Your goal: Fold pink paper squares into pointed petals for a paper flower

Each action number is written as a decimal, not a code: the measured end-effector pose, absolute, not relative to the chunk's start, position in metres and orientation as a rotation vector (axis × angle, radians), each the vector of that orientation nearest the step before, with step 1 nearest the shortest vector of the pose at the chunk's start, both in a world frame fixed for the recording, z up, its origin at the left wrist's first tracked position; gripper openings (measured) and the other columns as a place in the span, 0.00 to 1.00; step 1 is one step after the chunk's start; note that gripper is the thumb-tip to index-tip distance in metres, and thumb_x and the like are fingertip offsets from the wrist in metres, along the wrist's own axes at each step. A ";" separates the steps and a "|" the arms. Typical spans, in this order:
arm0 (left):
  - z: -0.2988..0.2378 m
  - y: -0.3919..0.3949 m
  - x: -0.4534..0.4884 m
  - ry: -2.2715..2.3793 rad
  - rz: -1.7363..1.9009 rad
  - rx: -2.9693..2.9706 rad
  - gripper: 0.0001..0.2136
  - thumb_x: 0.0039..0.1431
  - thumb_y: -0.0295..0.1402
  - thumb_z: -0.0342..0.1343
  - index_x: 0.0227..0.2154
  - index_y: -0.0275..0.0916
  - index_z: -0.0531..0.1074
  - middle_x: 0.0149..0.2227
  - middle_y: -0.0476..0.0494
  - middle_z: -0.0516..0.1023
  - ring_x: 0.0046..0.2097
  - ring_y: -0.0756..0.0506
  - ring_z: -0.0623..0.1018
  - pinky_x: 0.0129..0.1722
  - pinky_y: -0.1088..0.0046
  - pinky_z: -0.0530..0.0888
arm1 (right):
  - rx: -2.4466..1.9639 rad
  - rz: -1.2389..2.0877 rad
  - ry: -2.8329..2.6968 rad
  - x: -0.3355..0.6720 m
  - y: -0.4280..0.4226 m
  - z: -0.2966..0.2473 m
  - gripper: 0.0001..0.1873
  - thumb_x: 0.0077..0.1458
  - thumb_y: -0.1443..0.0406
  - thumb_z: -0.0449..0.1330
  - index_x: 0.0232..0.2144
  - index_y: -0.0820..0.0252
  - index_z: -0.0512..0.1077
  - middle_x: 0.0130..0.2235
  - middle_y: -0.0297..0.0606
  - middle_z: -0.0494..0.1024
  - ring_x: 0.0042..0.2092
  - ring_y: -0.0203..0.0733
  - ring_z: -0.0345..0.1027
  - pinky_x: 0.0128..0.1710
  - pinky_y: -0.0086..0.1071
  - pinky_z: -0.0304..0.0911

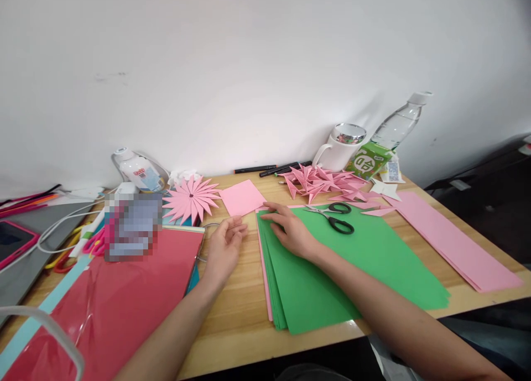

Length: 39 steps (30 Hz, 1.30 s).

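Observation:
A pink paper square (243, 197) lies flat on the wooden table beyond both hands. My left hand (226, 245) is just short of its near corner, fingers loosely curled and holding nothing. Over the near-left corner of a stack of green paper (352, 270), my right hand (290, 229) has its fingers stretched out and apart, with the fingertips close to the square's right corner. Left of the square is a pink folded-paper pinwheel star (191, 199). Black-handled scissors (338, 215) rest on the green stack, and a heap of pink folded points (323, 183) sits behind it.
Pink paper strips (452, 240) lie at the right. Against the wall stand a white mug (341, 149), a green carton (369, 161), a water bottle (400, 121) and black pens (255, 169). A red folder (124, 303) and cables cover the left side.

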<state>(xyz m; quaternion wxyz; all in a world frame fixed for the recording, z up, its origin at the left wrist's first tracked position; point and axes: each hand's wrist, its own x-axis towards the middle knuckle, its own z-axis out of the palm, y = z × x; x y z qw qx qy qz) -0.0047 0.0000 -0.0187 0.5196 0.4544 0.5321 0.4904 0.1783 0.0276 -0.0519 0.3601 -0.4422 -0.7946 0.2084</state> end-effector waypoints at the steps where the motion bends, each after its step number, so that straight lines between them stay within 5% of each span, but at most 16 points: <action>1: -0.019 0.000 -0.005 1.275 1.171 1.079 0.13 0.47 0.29 0.57 0.38 0.35 0.69 0.42 0.40 0.75 0.45 0.44 0.77 0.49 0.63 0.71 | -1.151 0.511 -2.084 0.178 0.028 -0.053 0.19 0.52 0.77 0.49 0.43 0.63 0.73 0.56 0.49 0.65 0.53 0.45 0.62 0.53 0.43 0.60; 9: -0.021 -0.006 0.001 1.236 1.140 1.042 0.14 0.47 0.26 0.56 0.40 0.36 0.67 0.40 0.42 0.75 0.44 0.45 0.77 0.48 0.64 0.71 | -1.232 0.385 -2.274 0.176 0.032 -0.047 0.24 0.51 0.79 0.48 0.49 0.65 0.70 0.60 0.49 0.59 0.56 0.49 0.55 0.54 0.45 0.58; 15: -0.026 -0.002 0.000 1.224 1.185 1.043 0.15 0.47 0.27 0.58 0.39 0.37 0.67 0.46 0.41 0.71 0.42 0.46 0.78 0.47 0.64 0.73 | -1.318 0.130 -2.546 0.158 0.035 -0.026 0.23 0.49 0.80 0.49 0.45 0.63 0.70 0.64 0.45 0.52 0.49 0.53 0.58 0.42 0.46 0.63; 18: -0.028 0.000 -0.002 1.196 1.200 1.001 0.16 0.47 0.28 0.59 0.41 0.36 0.67 0.41 0.42 0.73 0.41 0.46 0.78 0.48 0.62 0.73 | -1.287 0.003 -2.641 0.149 0.038 -0.021 0.16 0.55 0.76 0.49 0.43 0.64 0.70 0.61 0.48 0.58 0.50 0.56 0.57 0.38 0.46 0.63; 23: -0.028 0.001 -0.003 1.161 1.199 0.960 0.18 0.46 0.28 0.59 0.42 0.35 0.66 0.38 0.44 0.74 0.40 0.46 0.78 0.49 0.60 0.72 | -1.169 -0.050 -2.710 0.144 0.043 -0.021 0.10 0.59 0.73 0.50 0.39 0.68 0.70 0.44 0.52 0.73 0.51 0.52 0.59 0.46 0.41 0.59; 33: -0.024 -0.001 0.000 1.117 1.197 0.908 0.15 0.48 0.31 0.60 0.40 0.34 0.68 0.36 0.43 0.76 0.42 0.45 0.78 0.49 0.60 0.72 | -1.276 0.000 -2.495 0.146 0.056 -0.020 0.10 0.60 0.73 0.49 0.39 0.66 0.69 0.35 0.45 0.74 0.36 0.44 0.66 0.35 0.34 0.58; 39: -0.014 -0.002 0.001 0.997 1.128 0.799 0.20 0.43 0.29 0.65 0.42 0.32 0.69 0.42 0.38 0.77 0.47 0.44 0.76 0.55 0.62 0.67 | -1.270 0.093 -2.321 0.154 0.048 -0.022 0.08 0.60 0.68 0.52 0.35 0.62 0.71 0.35 0.42 0.74 0.38 0.41 0.67 0.36 0.31 0.60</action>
